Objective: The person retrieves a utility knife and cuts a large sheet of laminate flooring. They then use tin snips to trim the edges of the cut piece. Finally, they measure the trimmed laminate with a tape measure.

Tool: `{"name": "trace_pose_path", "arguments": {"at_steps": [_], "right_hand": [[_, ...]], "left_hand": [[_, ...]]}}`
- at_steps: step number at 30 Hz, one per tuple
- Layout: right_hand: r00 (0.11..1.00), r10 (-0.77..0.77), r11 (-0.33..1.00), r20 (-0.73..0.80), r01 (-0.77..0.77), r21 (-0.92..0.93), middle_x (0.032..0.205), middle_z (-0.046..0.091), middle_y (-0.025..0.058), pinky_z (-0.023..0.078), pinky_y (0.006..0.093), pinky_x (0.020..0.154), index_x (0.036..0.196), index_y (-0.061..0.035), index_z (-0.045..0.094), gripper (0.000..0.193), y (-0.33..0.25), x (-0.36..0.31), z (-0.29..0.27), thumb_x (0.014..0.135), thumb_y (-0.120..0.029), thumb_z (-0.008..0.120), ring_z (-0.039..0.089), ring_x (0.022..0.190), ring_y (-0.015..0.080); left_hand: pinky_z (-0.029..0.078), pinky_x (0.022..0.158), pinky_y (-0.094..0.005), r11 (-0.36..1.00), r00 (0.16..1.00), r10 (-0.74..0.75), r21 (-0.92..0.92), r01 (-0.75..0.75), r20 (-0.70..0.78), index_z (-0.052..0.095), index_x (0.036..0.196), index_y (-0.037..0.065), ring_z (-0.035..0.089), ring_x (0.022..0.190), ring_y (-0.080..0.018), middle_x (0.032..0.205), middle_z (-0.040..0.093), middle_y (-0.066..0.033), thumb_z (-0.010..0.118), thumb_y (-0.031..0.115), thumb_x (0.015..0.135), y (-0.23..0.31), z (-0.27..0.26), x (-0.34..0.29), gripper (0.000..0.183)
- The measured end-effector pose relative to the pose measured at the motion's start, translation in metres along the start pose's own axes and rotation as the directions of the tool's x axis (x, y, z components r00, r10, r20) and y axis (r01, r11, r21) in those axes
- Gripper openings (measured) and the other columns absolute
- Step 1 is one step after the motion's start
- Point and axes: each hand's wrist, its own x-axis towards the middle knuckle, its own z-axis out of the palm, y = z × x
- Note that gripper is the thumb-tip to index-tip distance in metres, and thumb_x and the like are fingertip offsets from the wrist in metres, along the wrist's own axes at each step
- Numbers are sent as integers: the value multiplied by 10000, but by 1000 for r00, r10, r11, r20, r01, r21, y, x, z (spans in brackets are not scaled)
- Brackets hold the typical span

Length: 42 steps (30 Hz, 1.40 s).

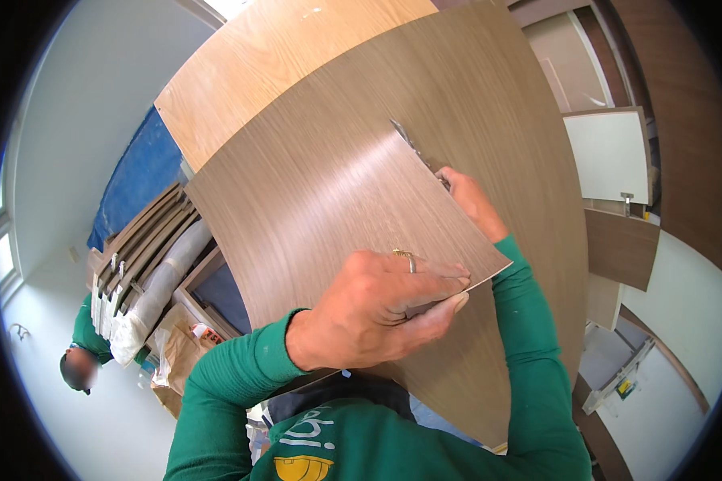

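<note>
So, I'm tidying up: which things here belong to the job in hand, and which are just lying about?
Seemingly in the job:
- brown wood-grain sheet, pinched by the left hand
- slim grey metal tool, in the right hand

Seemingly lying about:
- white rectangular panel
- crumpled brown paper

From my remote seat I see a pale wall (pixel 72 152) filling the left side, with a bright window (pixel 5 252) at the far edge and a small plate (pixel 73 254) on the wall. Another patch of glare (pixel 231 7) burns white at the top. A blue sheet (pixel 140 172) stands near the wall, and below it I make out stacked brown boards (pixel 148 228) beside a plastic-wrapped roll (pixel 172 260). To my right, a white panel (pixel 606 152) carries a metal hinge (pixel 627 198), and a dark brown panel (pixel 690 120) curves along the rim.
</note>
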Motion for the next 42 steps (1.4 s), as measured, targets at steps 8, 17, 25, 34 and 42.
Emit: {"name": "trace_pose_path", "arguments": {"at_steps": [8,17,25,34,42], "right_hand": [[999,7,998,-34,-9,-57,1001,719,283,528,479,783,1150,21,659,388,4,2,6,897,-266,719,695,923,455],[999,-46,994,-8,45,-96,982,715,289,523,493,797,1103,17,649,361,-12,13,4,911,-284,700,681,915,472],[999,-11,994,-46,6,-108,980,716,289,528,500,796,1110,-3,655,345,1,23,8,910,-280,703,689,926,470],[995,-87,989,-47,80,-127,992,718,295,523,504,806,1136,8,669,342,-23,28,-2,921,-259,675,693,924,464],[1000,-26,990,8,27,-141,1009,714,305,527,500,827,1097,32,678,328,-18,38,1,928,-249,660,690,948,475]], "left_hand": [[595,768,-304,986,981,-169,10,169,95,768,1041,-21,776,873,-251,1089,781,-177,742,-71,834,12,-14,6,215],[590,735,-298,982,976,-184,-19,188,119,777,1049,-16,763,822,-215,1067,790,-159,735,-45,845,22,-24,8,210],[580,692,-287,972,969,-226,-41,231,99,779,1050,-12,738,737,-189,1042,796,-141,720,-35,846,31,-34,10,213],[576,684,-285,994,988,-108,-20,110,115,779,1045,-4,741,738,-195,1031,795,-135,734,-21,848,29,-32,10,203],[579,697,-289,979,969,-204,40,201,137,779,1049,-3,748,775,-201,1055,793,-135,729,-22,856,35,-42,13,200]]}}
